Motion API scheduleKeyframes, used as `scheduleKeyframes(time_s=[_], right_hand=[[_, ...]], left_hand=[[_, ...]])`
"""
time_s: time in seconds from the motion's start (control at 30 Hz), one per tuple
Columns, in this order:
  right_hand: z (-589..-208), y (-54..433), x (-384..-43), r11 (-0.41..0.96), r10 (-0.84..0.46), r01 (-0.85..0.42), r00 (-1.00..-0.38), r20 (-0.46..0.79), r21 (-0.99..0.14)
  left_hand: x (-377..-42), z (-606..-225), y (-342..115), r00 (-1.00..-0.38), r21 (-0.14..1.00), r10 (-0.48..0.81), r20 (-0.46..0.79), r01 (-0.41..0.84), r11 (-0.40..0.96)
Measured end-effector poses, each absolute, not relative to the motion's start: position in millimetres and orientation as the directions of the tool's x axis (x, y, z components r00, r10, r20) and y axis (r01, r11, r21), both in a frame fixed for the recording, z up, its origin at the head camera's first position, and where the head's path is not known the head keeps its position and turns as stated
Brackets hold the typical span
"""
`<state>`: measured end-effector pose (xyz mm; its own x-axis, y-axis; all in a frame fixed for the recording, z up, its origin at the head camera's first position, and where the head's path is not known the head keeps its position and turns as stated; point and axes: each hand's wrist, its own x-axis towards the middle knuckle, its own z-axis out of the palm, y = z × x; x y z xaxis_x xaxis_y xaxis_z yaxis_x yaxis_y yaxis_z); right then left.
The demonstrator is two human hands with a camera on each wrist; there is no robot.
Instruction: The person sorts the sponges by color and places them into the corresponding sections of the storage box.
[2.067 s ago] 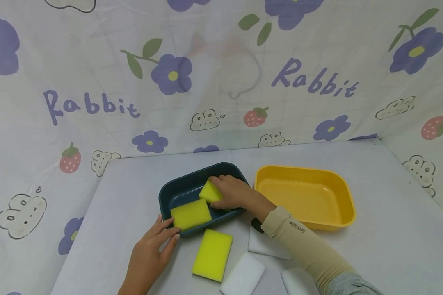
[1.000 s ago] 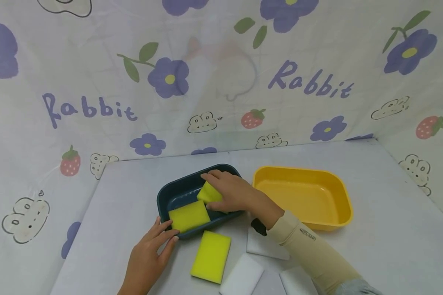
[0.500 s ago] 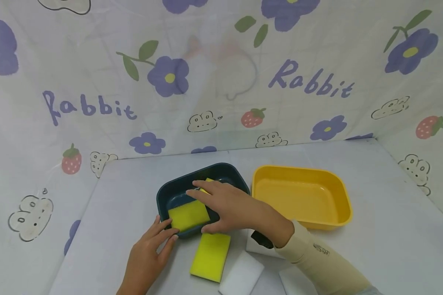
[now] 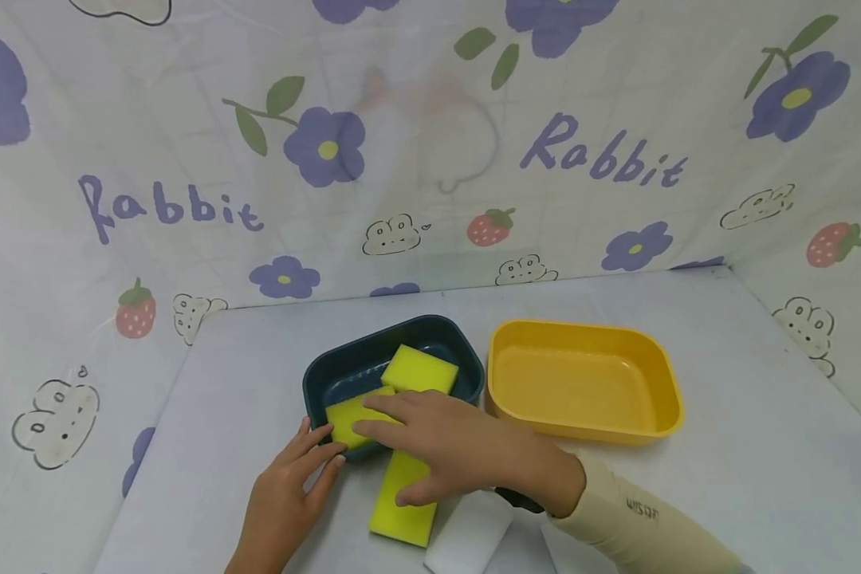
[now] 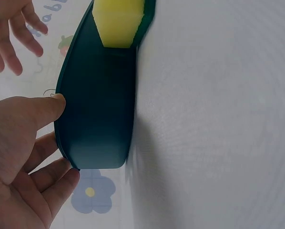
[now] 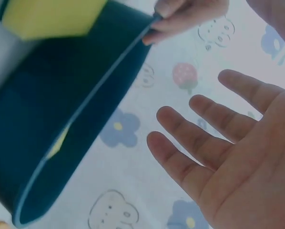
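Note:
My left hand point(image 4: 287, 494) holds the near left corner of a dark teal basin point(image 4: 377, 344), thumb and fingers pinching its rim in the left wrist view. Inside lie two yellow sponges: one sponge point(image 4: 422, 370) at the back right, the other sponge point(image 4: 346, 414) at the front left. Just before the basin a third yellow sponge point(image 4: 391, 518) rests on the table; the left wrist view shows a green layer point(image 5: 147, 19) on it. My right hand point(image 4: 466, 442), fingers spread and holding nothing, hovers over this sponge and the basin's front edge, hiding part of both.
A yellow basin point(image 4: 588, 383) with nothing in it stands right of the teal one. White flat blocks lie near the table's front: one block point(image 4: 469, 530) beside the loose sponge, another block point(image 4: 577, 550) partly under my right forearm. A printed curtain point(image 4: 430, 183) rises behind the table.
My right hand let go of the back right sponge in the teal basin, then drew back toward the front, over the loose sponge. My left hand stays at the rim.

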<state>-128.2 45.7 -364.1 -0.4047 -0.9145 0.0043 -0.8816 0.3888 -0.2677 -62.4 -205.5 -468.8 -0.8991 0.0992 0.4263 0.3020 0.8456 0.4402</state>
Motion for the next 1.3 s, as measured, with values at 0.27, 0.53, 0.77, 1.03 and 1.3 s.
scheduleKeyframes(time_s=[0.27,0.53,0.77,1.03,1.3], right_hand=[[-383,45,-121,0.305,-0.950,-0.915,-0.310,-0.023,-0.265],[-393,45,-117,0.267,-0.964,-0.939,-0.259,-0.063,-0.217],[-399,45,-114,0.239,-0.971,-0.951,-0.233,-0.052,-0.195],[-404,44,-112,0.211,-0.977,-0.965,-0.204,-0.057,-0.159],[-412,40,-117,0.225,-0.971,-0.964,-0.209,-0.118,-0.144]], left_hand=[[-62,-469,-205,-0.907,0.437,0.092,0.411,0.285,0.853],[-63,-468,-205,-0.912,0.448,0.088,0.400,0.278,0.850],[-63,-470,-205,-0.916,0.454,0.087,0.392,0.274,0.848],[-63,-472,-206,-0.916,0.456,0.086,0.392,0.275,0.847],[-63,-473,-206,-0.916,0.455,0.082,0.392,0.271,0.848]])
